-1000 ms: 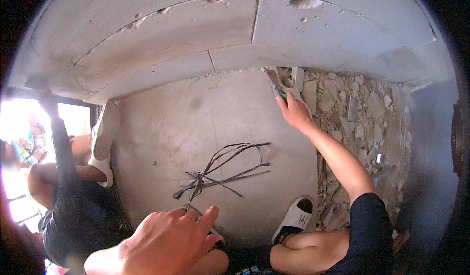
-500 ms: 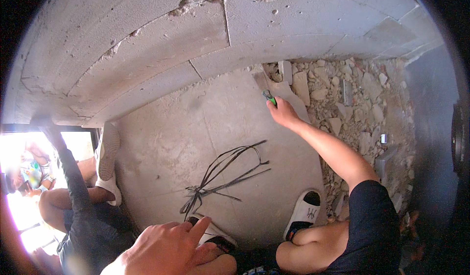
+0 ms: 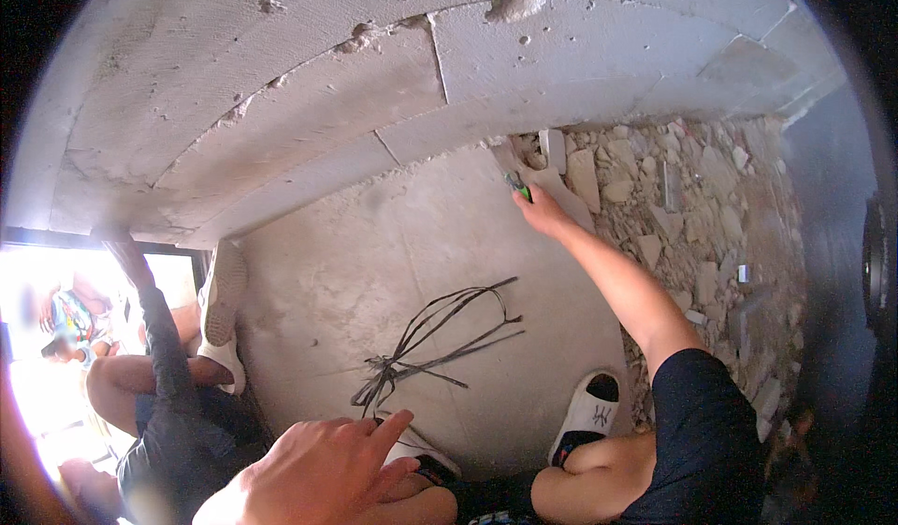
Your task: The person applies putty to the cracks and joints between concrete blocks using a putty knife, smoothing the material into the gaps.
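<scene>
My right hand [image 3: 543, 211] reaches forward, its fingers wrapped round the green and black handle of a hand tool [image 3: 517, 186]. A flat, pale end like a scraper blade seems to extend toward the foot of the block wall [image 3: 309, 132], but it blends into the grey behind it. Below the tool lies the smooth grey floor slab [image 3: 327, 273], beside its broken edge. My left hand [image 3: 323, 460] holds nothing; it is at my left knee, with the index finger stretched out and the thumb apart.
Broken rubble [image 3: 655, 207] fills a strip at the right, beside a dark panel [image 3: 837, 244]. A bundle of black straps [image 3: 402, 357] lies before my left shoe [image 3: 416, 450]. At the left, another person [image 3: 159, 366] sits by a bright opening, one arm against the wall.
The view has shifted slightly, so the wall and floor sit a little lower and farther right. My right hand with the tool has moved slightly toward the wall; my left hand stays about the same.
</scene>
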`<state>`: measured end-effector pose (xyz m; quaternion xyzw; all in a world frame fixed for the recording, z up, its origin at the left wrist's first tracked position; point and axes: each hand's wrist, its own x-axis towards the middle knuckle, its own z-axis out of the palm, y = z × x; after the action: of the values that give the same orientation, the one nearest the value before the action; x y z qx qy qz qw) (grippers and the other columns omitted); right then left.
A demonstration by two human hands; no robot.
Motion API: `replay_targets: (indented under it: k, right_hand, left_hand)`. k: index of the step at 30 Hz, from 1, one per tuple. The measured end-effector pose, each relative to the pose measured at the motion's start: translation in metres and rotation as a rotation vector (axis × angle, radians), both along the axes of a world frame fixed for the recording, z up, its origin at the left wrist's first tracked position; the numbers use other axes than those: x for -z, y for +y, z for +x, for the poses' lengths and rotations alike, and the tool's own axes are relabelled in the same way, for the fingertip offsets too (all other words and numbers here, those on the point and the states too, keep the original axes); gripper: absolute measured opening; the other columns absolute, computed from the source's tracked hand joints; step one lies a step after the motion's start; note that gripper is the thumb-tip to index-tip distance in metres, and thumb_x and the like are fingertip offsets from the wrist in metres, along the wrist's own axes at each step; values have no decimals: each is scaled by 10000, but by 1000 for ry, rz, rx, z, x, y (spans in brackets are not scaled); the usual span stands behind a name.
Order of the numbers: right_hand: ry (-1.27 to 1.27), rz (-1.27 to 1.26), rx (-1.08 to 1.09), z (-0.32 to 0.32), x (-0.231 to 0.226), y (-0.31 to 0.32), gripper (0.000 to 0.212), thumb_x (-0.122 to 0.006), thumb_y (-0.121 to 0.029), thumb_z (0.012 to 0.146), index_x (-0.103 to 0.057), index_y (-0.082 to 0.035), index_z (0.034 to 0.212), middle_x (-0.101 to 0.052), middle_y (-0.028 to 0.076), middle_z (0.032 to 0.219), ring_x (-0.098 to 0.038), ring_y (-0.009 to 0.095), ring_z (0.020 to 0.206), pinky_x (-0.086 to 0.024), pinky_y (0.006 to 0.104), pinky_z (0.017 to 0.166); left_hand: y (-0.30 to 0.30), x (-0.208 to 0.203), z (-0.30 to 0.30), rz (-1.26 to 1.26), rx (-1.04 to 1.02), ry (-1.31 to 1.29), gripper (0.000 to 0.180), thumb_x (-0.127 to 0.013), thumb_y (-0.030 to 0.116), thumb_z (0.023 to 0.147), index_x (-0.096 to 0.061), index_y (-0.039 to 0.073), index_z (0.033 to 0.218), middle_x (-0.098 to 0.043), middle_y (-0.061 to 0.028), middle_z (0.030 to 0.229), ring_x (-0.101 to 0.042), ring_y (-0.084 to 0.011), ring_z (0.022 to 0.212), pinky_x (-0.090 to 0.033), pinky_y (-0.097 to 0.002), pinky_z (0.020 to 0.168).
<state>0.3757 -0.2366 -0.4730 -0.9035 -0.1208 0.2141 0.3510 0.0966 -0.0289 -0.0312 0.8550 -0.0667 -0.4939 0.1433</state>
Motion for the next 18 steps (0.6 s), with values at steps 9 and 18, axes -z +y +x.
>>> replay_targets:
  k: [9,18]
  right_hand:
    - [236,88,45,-9,-10,4,759,-457,-530,948,-300,27,1439,-423,290,1406,-429,431,1296,-352,469,1068]
    - [73,-42,40,-10,-4,-2,737,-446,-527,955,-292,7,1439,-488,285,1344,-500,436,1220,-401,472,1021]
  left_hand:
    - [-2,-4,-8,-3,-51,-54,496,-479,400,971,-458,41,1314,-665,-236,843,-656,-404,814,-530,-478,706]
    - [5,1,-11,-20,-45,-33,504,-493,395,966,-461,34,1316,-666,-228,835,-655,-404,813,-527,-478,689]
